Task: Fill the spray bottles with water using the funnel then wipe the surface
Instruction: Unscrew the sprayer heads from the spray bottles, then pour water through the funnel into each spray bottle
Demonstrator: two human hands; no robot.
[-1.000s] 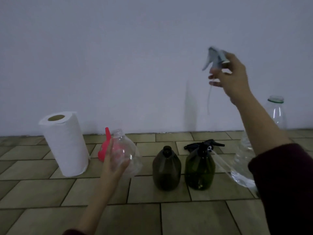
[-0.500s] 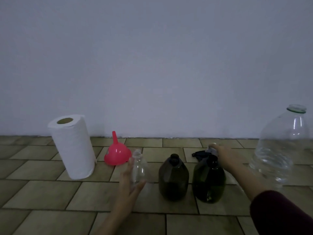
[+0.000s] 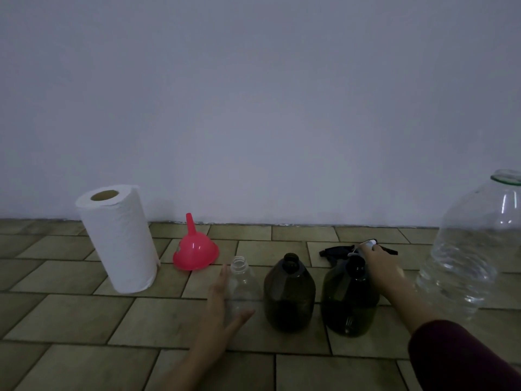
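Left hand [image 3: 218, 303] open, fingers straight against clear bottle [image 3: 242, 289]. Right hand [image 3: 377, 259] grips white sprayer [image 3: 366, 245] behind green bottle [image 3: 349, 300].

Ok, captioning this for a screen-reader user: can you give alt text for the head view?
A person's left hand rests against a clear bottle on a tiled floor, while the right hand holds a white spray head behind two dark bottles. A paper towel roll, pink funnel and large water jug stand nearby.
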